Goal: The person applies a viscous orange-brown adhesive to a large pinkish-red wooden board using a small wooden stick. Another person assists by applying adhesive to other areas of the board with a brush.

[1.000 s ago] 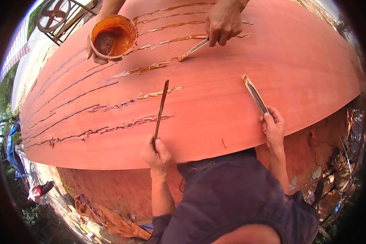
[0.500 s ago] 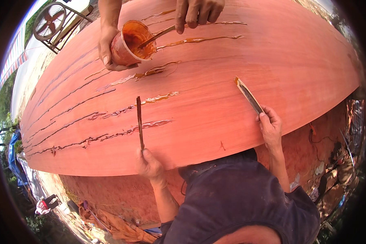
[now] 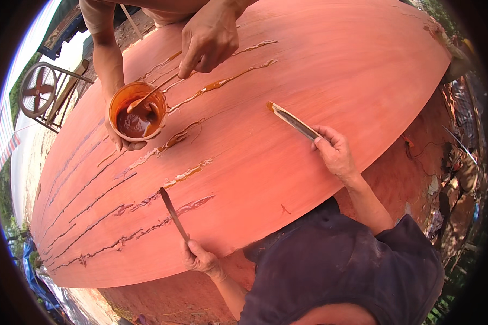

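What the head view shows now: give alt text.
A person's left hand holds a dark strip, the right hand a pale-edged strip, over a curved reddish surface with orange streaks. Opposite, a co-worker's hand holds a stick in a cup of paste.

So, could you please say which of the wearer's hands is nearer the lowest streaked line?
Left: the left hand is below the streaked line; the right hand is farther, up and right.

PASS: red surface (image 3: 255,200) between left hand (image 3: 201,257) and right hand (image 3: 335,150) | BLOCK: co-worker's cup (image 3: 126,93), upper left
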A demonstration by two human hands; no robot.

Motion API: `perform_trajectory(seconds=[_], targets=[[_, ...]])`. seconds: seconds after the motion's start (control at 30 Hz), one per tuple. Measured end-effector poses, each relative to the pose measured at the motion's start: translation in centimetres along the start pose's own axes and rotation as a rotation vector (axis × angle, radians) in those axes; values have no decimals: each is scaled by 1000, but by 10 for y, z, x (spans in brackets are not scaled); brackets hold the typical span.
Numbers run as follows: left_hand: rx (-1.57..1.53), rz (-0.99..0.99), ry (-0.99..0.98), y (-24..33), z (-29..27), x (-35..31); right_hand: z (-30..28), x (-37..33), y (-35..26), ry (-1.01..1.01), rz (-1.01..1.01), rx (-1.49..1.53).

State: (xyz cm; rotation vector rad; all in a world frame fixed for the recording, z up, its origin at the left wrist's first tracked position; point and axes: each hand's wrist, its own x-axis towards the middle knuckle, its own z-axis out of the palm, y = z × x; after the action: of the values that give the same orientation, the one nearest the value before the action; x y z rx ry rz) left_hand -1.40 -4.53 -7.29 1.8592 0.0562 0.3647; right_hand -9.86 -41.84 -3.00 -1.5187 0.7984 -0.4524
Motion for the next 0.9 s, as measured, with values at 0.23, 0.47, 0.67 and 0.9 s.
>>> perform_trajectory(seconds=[0.23, 0.47, 0.67, 0.9], targets=[[-44, -115, 53, 15, 7, 2, -40, 27, -8, 193, -7, -1], [-16, -125, 20, 16, 8, 0, -85, 111, -30, 153, -101, -118], [22, -62, 3, 9, 8, 2, -87, 188, -32, 168, -129, -279], [43, -97, 44, 6, 9, 1, -70, 207, -25, 145, -204, -320]])
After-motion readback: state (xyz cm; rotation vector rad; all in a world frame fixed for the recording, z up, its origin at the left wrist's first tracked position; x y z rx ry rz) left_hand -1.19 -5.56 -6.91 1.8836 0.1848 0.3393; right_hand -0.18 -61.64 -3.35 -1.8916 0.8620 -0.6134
